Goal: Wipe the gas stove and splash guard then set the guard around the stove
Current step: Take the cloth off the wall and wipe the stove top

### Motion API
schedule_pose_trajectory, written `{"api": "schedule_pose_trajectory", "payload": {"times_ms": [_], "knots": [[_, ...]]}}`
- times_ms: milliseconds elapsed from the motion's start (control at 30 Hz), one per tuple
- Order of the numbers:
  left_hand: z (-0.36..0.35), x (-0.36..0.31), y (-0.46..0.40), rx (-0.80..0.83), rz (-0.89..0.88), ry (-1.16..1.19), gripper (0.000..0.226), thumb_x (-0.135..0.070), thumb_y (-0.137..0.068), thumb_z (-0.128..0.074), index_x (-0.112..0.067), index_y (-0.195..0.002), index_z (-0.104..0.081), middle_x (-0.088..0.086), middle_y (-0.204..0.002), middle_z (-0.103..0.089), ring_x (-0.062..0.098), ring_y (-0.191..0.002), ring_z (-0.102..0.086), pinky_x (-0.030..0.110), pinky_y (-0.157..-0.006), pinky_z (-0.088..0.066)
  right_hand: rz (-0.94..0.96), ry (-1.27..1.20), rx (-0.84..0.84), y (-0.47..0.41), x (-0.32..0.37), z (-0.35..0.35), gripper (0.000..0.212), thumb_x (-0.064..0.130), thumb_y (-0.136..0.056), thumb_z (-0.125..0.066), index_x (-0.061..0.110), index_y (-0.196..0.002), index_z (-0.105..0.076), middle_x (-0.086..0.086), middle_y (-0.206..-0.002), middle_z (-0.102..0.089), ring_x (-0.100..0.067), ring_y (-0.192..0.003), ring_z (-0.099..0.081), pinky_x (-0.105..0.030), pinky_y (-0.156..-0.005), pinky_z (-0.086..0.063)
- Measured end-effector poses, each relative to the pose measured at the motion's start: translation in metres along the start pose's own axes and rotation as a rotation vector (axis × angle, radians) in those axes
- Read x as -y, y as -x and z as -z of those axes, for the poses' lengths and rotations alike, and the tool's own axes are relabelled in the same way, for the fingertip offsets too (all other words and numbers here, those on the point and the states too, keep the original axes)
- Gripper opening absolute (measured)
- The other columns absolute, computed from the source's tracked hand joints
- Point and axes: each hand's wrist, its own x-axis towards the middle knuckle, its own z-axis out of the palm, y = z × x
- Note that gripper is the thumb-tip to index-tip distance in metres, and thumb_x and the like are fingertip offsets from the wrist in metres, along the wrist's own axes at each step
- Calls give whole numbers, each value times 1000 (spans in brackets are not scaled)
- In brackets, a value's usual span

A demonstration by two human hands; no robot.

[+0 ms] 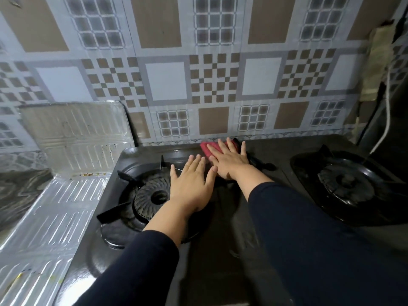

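Left hand (pixel 191 186): my fingers flat on the stove (pixel 220 239), bracing.
Right hand (pixel 229 161): fingers spread, pressing red cloth (pixel 208 147).
Progress: stove mid-wipe; splash guard (pixel 72 138) unplaced.

Splash guard (pixel 72 138) left of stove (pixel 220 217), cloth (pixel 208 147) on stove
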Motion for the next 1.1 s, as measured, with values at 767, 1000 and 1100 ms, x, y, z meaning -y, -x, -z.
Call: {"api": "schedule_pose_trajectory", "payload": {"times_ms": [767,1000,1100], "knots": [[33,134,-11,-102,417,-159,69,-53,-98,-13,-14,-153,-2,0,-162,3,14,-149,6,50,-118,4,347,21,129,-61,30,7,47,50,-99,-11,53,-143,4,12,-160,11,-20,-148,9,-49,-117,7],[24,136,-15,-152,448,-86,65,-47,-100,-11,-12,-152,8,2,-161,11,17,-148,13,57,-113,11,484,-4,303,-102,102,16,48,54,-98,-18,54,-143,0,11,-160,11,-23,-148,9,-53,-116,8],[23,137,-16,-160,453,-106,66,-48,-100,-10,-12,-152,8,2,-161,11,16,-148,12,58,-114,10,546,-35,350,-115,138,19,51,47,-100,-26,46,-146,-5,5,-161,8,-25,-148,7,-53,-117,8]]}}
